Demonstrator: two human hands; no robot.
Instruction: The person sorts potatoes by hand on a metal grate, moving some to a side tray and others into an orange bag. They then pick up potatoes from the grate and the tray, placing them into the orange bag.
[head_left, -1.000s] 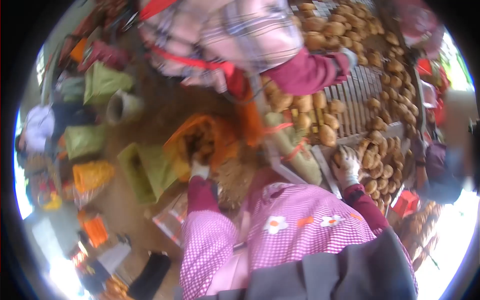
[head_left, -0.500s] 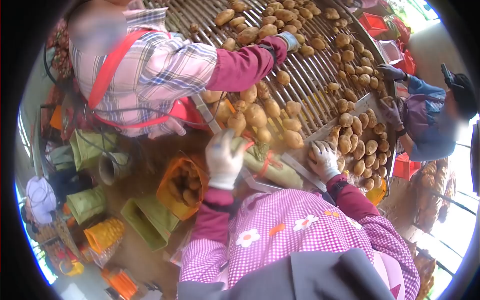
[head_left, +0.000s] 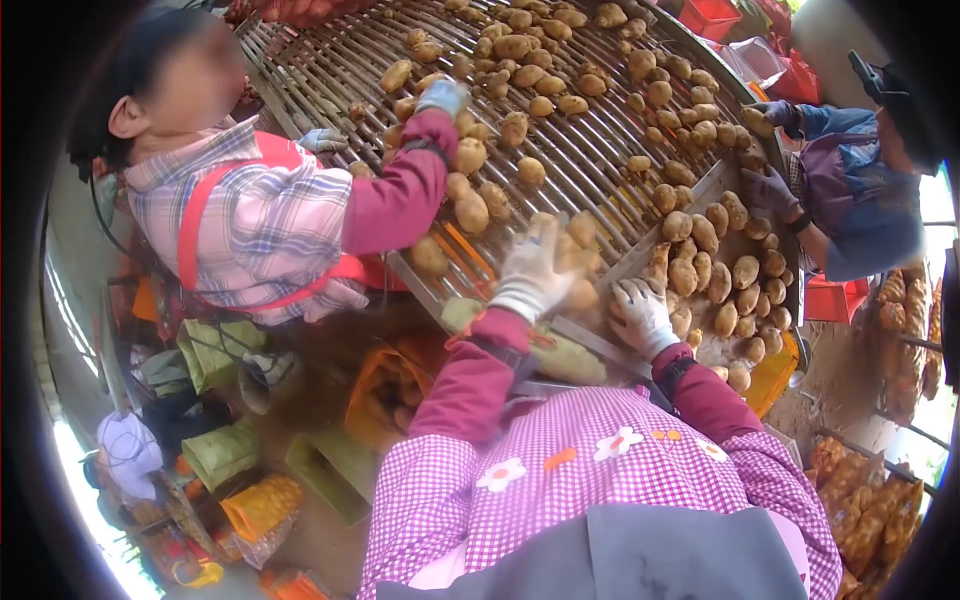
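Note:
My left hand (head_left: 535, 268), in a white glove, reaches over the near end of the roller conveyor (head_left: 600, 185). Its fingers are apart and slightly blurred, beside a few potatoes (head_left: 582, 232) that they partly cover. My right hand (head_left: 643, 315), also gloved in white, lies on the rim of the side tray (head_left: 712, 180), fingers spread and holding nothing visible. Just beyond it, several potatoes (head_left: 718, 278) fill that tray. A rolled green sack (head_left: 565, 358) sits under my left wrist at the conveyor's edge.
At left, a person in a plaid shirt (head_left: 265, 220) reaches a gloved hand (head_left: 443, 97) over the rollers. Across the tray, another person (head_left: 860, 200) has a potato (head_left: 757, 121) in one hand. An orange sack of potatoes (head_left: 390, 390) and green sacks (head_left: 335, 465) stand on the floor.
My left hand has moved up and right, from above the sacks to the potatoes on the conveyor. My right hand stays on the rim. The plaid-shirted person's arm has shifted left.

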